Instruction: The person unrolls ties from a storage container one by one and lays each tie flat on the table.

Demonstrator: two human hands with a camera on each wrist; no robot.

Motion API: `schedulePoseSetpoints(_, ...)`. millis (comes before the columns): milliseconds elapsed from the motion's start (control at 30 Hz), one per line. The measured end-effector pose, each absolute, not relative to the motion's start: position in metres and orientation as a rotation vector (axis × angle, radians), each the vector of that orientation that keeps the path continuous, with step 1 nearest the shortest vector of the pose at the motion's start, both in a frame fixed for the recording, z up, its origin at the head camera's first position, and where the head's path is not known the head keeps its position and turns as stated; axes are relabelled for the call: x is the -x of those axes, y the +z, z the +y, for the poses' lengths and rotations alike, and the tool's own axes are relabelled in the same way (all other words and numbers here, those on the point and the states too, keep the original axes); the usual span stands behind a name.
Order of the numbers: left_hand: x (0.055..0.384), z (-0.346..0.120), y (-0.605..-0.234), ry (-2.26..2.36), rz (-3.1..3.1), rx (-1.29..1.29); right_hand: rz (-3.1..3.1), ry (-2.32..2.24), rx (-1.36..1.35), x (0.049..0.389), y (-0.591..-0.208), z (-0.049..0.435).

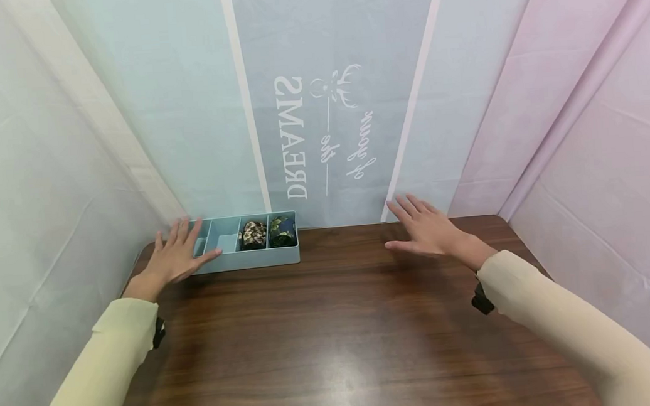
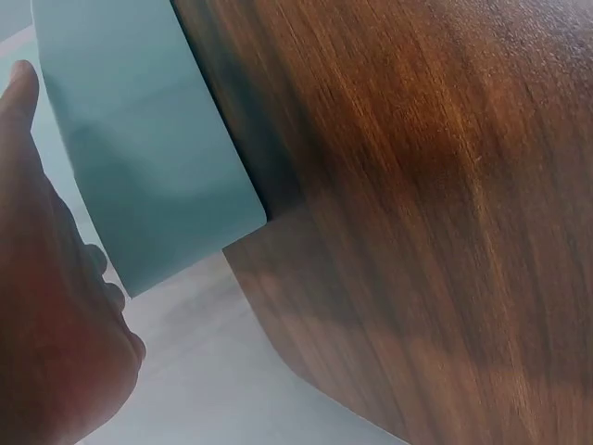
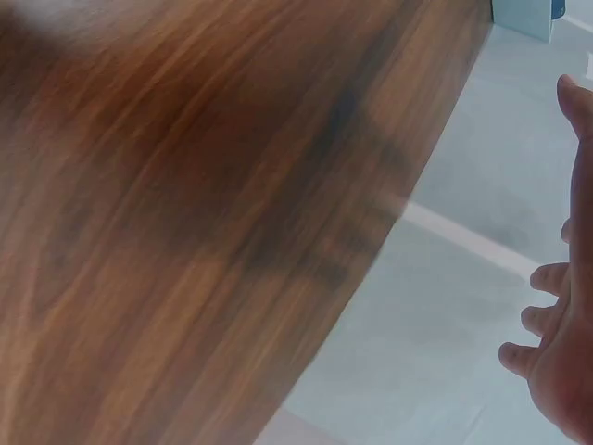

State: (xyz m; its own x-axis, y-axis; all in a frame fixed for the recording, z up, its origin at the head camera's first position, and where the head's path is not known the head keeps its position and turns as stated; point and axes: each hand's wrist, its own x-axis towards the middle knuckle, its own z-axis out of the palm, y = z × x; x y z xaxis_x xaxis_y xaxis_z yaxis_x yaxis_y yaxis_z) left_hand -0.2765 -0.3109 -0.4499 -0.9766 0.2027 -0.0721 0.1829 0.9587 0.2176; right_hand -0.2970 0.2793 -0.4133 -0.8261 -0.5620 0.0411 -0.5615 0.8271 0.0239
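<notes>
A light blue box (image 1: 244,259) with a row of compartments stands at the far left edge of the table. Its rightmost compartment holds a dark blue rolled cloth with a floral pattern (image 1: 283,232); the one beside it holds a black and cream floral roll (image 1: 253,234). My left hand (image 1: 173,257) is spread over the box's left end, hiding part of it; whether it touches the box I cannot tell. In the left wrist view the box's side (image 2: 148,139) shows beside that hand. My right hand (image 1: 425,227), fingers spread, hovers near the table's far right edge and holds nothing.
The brown wooden table (image 1: 334,328) ends just behind the box. A hanging cloth (image 1: 325,39) with printed lettering rises behind it, and pale cloth walls (image 1: 631,207) stand at both sides. Each wrist carries a dark strapped device (image 1: 482,299).
</notes>
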Motion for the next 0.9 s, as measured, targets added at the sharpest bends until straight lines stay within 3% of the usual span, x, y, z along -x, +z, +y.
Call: schedulePoseSetpoints(900,0.289,-0.305,-0.463,0.279,3.049,-0.378,-2.861,-0.020,-1.145,0.316,-0.404,0.193)
